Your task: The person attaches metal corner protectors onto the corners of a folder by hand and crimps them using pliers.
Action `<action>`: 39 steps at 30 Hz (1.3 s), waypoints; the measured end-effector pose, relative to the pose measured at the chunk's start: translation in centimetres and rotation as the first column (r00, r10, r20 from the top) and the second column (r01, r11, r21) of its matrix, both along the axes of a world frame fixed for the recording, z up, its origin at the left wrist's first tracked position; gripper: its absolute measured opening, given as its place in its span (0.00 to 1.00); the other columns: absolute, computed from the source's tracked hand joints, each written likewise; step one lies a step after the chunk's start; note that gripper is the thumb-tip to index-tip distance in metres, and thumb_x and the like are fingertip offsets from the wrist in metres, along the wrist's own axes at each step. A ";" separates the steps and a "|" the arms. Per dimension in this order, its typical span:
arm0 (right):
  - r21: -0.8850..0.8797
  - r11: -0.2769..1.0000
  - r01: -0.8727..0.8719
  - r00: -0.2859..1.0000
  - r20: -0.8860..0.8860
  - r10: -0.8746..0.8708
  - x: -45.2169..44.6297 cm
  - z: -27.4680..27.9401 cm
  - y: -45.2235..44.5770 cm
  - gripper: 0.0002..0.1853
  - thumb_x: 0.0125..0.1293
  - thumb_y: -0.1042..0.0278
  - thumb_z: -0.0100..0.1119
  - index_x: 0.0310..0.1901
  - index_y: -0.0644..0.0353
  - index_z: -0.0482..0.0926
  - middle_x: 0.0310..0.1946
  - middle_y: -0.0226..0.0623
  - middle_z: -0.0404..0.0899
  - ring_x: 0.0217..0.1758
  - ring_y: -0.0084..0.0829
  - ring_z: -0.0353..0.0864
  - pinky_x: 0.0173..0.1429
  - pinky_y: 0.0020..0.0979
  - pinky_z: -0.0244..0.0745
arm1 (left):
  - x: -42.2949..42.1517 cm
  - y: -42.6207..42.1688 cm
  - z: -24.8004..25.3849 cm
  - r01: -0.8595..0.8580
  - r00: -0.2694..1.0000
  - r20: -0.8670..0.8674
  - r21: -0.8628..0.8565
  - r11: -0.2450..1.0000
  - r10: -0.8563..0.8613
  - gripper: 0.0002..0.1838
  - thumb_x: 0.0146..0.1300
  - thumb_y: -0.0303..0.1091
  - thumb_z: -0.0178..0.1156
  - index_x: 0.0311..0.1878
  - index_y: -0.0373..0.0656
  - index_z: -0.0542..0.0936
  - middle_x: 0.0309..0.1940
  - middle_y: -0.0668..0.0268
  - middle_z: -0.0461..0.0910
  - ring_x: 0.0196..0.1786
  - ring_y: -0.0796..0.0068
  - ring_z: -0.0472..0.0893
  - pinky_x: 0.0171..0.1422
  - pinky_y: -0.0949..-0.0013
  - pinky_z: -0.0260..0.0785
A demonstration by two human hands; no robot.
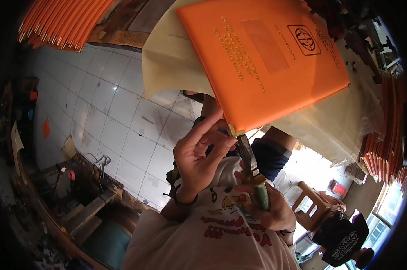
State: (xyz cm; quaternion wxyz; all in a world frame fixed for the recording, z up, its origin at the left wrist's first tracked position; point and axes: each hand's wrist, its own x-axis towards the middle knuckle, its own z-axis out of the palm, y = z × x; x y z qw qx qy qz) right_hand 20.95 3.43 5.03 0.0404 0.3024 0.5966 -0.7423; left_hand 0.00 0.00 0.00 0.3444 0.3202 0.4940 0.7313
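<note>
A padded orange folder (257, 85) with gold lettering lies at an angle on the cream sheet (163, 67), its near corner jutting towards me. On that corner sits a gold metal corner piece (234, 131). My left hand (196, 153) has its index finger along the folder's edge and its thumb against the corner piece, pinching there. In my right hand (273, 209) are pliers (250, 159) with a green handle. Their jaw tips touch the corner piece; whether they grip it I cannot tell.
Stacks of orange folders with gold corners stand at the upper left (61, 20) and the right (383, 144). A tan stool (310, 204) is at the lower right, beside a person in a black shirt (343, 238). A machine (95, 216) occupies the lower left above white floor tiles (104, 103).
</note>
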 end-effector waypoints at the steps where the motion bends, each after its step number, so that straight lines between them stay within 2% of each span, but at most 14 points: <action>1: 0.007 1.000 -0.010 1.000 0.015 0.010 0.0 0.2 0.1 0.34 0.61 0.81 0.54 0.72 0.64 0.61 0.77 0.43 0.50 0.61 0.29 0.72 0.62 0.27 0.69 | 0.1 0.1 0.1 -0.002 1.000 0.020 -0.010 1.000 0.003 0.27 0.61 0.18 0.64 0.65 0.30 0.71 0.45 0.53 0.84 0.34 0.80 0.83 0.37 0.80 0.73; 3: 0.075 0.997 -0.026 1.000 0.015 0.025 -0.1 0.4 0.4 0.31 0.61 0.81 0.54 0.69 0.65 0.66 0.77 0.45 0.49 0.56 0.26 0.76 0.60 0.26 0.70 | 0.1 0.4 0.0 -0.001 0.999 0.046 0.001 1.000 0.001 0.27 0.61 0.18 0.64 0.64 0.30 0.71 0.43 0.53 0.84 0.34 0.80 0.83 0.34 0.80 0.74; 4: 0.118 0.992 -0.031 0.999 -0.011 0.032 -0.3 0.3 0.3 0.30 0.60 0.82 0.54 0.67 0.65 0.68 0.77 0.46 0.48 0.58 0.26 0.75 0.60 0.27 0.70 | -0.1 0.4 -0.1 0.003 0.999 0.039 0.004 1.000 -0.004 0.27 0.61 0.17 0.64 0.64 0.30 0.71 0.43 0.54 0.84 0.34 0.79 0.84 0.34 0.80 0.75; 7: 0.043 0.999 0.006 1.000 0.028 -0.008 -1.0 1.0 0.2 0.28 0.59 0.83 0.54 0.64 0.66 0.72 0.78 0.47 0.44 0.67 0.30 0.69 0.64 0.28 0.68 | -0.5 0.3 -0.3 0.020 0.999 0.045 0.009 1.000 -0.020 0.27 0.61 0.17 0.64 0.64 0.30 0.71 0.41 0.54 0.85 0.35 0.77 0.85 0.37 0.77 0.78; 9: 0.043 0.999 0.010 0.999 0.050 -0.013 -1.2 1.2 0.3 0.28 0.59 0.84 0.54 0.64 0.66 0.73 0.79 0.47 0.42 0.72 0.33 0.65 0.66 0.29 0.67 | -0.6 0.4 -0.5 0.032 0.998 0.052 0.022 0.999 -0.034 0.26 0.60 0.16 0.64 0.63 0.30 0.72 0.40 0.54 0.85 0.36 0.76 0.85 0.40 0.75 0.80; 11: 0.146 0.989 -0.023 1.000 0.019 0.021 -1.2 1.1 0.4 0.28 0.59 0.84 0.54 0.64 0.66 0.72 0.79 0.46 0.40 0.75 0.34 0.61 0.68 0.29 0.66 | -0.8 0.4 -0.7 0.047 0.998 0.042 0.030 0.998 -0.049 0.26 0.60 0.16 0.64 0.63 0.30 0.73 0.40 0.53 0.85 0.38 0.73 0.86 0.44 0.73 0.82; 16: 0.039 0.998 0.043 0.996 0.078 -0.046 -2.2 2.0 0.3 0.31 0.59 0.84 0.53 0.67 0.66 0.68 0.77 0.47 0.46 0.72 0.36 0.66 0.67 0.30 0.67 | -1.0 0.4 -0.8 0.061 0.996 0.066 0.009 0.998 -0.062 0.25 0.59 0.14 0.64 0.61 0.30 0.75 0.39 0.52 0.85 0.38 0.70 0.87 0.45 0.71 0.83; 20: 0.208 0.978 -0.013 0.999 -0.043 0.022 -1.7 1.3 0.4 0.32 0.59 0.85 0.53 0.68 0.66 0.65 0.72 0.47 0.58 0.69 0.38 0.70 0.65 0.32 0.70 | -1.3 0.5 -0.9 0.082 0.994 0.074 -0.006 0.997 -0.082 0.25 0.58 0.13 0.64 0.60 0.31 0.75 0.39 0.52 0.85 0.39 0.69 0.87 0.44 0.71 0.84; 23: 0.052 0.992 0.112 0.993 0.033 -0.114 -2.5 2.2 0.1 0.28 0.58 0.84 0.52 0.64 0.67 0.68 0.63 0.47 0.67 0.64 0.38 0.75 0.61 0.33 0.73 | -1.5 0.7 -1.0 0.109 0.989 0.100 0.021 0.994 -0.110 0.26 0.57 0.13 0.64 0.60 0.31 0.75 0.39 0.51 0.85 0.39 0.69 0.87 0.45 0.70 0.84; 26: 0.005 0.994 0.107 0.981 0.164 -0.106 -3.2 3.1 0.1 0.25 0.56 0.85 0.50 0.59 0.68 0.71 0.54 0.49 0.73 0.56 0.42 0.79 0.55 0.35 0.75 | -1.7 0.8 -1.3 0.121 0.986 0.111 0.012 0.993 -0.122 0.25 0.56 0.13 0.65 0.60 0.30 0.75 0.38 0.52 0.85 0.39 0.68 0.87 0.45 0.70 0.84; 29: 0.226 0.969 0.095 0.993 0.050 -0.109 -3.0 1.9 -0.3 0.24 0.53 0.84 0.49 0.55 0.66 0.73 0.49 0.50 0.75 0.47 0.45 0.80 0.48 0.37 0.75 | -1.9 0.9 -1.6 0.133 0.983 0.128 0.011 0.991 -0.134 0.26 0.55 0.13 0.66 0.59 0.29 0.75 0.36 0.53 0.86 0.38 0.68 0.87 0.44 0.70 0.83; 35: 0.282 0.959 0.033 0.999 0.031 -0.044 -1.6 1.0 -0.5 0.20 0.49 0.84 0.50 0.47 0.65 0.73 0.43 0.48 0.73 0.42 0.46 0.79 0.45 0.36 0.74 | -3.2 1.5 -2.1 0.209 0.978 0.018 0.049 0.977 -0.210 0.30 0.52 0.12 0.68 0.60 0.30 0.72 0.33 0.54 0.85 0.37 0.69 0.87 0.44 0.71 0.83; 38: 0.161 0.970 0.180 0.943 0.252 -0.217 -3.8 3.2 -0.3 0.17 0.45 0.84 0.49 0.41 0.67 0.72 0.39 0.47 0.77 0.37 0.33 0.78 0.45 0.32 0.73 | -3.7 1.7 -2.2 0.248 0.969 -0.013 0.069 0.966 -0.248 0.30 0.51 0.12 0.68 0.60 0.30 0.73 0.32 0.54 0.85 0.38 0.69 0.87 0.45 0.71 0.83; 39: 0.234 0.934 0.271 0.941 0.142 -0.309 -3.3 2.2 -1.2 0.17 0.47 0.83 0.50 0.43 0.68 0.72 0.38 0.46 0.78 0.37 0.33 0.78 0.45 0.31 0.73 | -3.7 1.7 -2.2 0.246 0.969 0.000 0.069 0.967 -0.247 0.30 0.51 0.12 0.69 0.59 0.30 0.73 0.32 0.55 0.85 0.38 0.69 0.87 0.45 0.71 0.83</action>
